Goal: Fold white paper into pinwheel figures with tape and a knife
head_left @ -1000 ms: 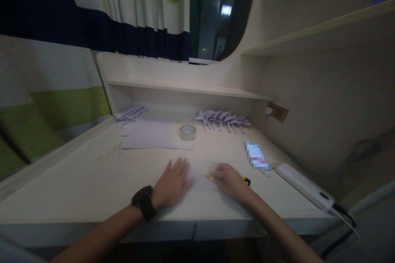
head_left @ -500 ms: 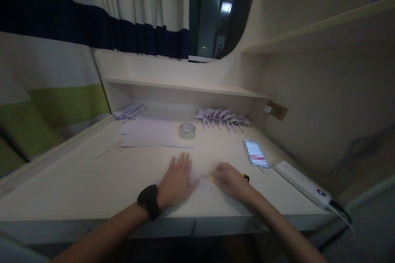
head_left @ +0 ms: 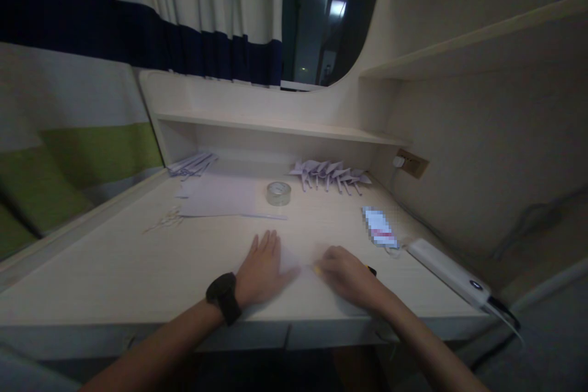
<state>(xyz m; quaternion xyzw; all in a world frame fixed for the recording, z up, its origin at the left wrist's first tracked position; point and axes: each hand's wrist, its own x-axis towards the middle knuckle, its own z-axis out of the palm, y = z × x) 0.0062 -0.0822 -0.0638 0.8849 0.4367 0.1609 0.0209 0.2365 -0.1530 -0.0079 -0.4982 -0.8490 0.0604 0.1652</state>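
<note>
Lying on the table (head_left: 114, 282) partly under the spread left hand (head_left: 261, 275), the white paper (head_left: 291, 259) looks light, limp and easily creased, likely best held flat near its edges, while the right hand (head_left: 344, 275) is closed around a yellow tool (head_left: 317, 270).

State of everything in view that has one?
left hand, open, palm down
right hand, closed on yellow-and-black tool
white sheet, flat, partly under left hand
clear tape roll, lying flat
white papers, flat
paper pinwheels, lined up
smartphone, face up, lit
curtain, partly drawn
white plug, in socket
</note>
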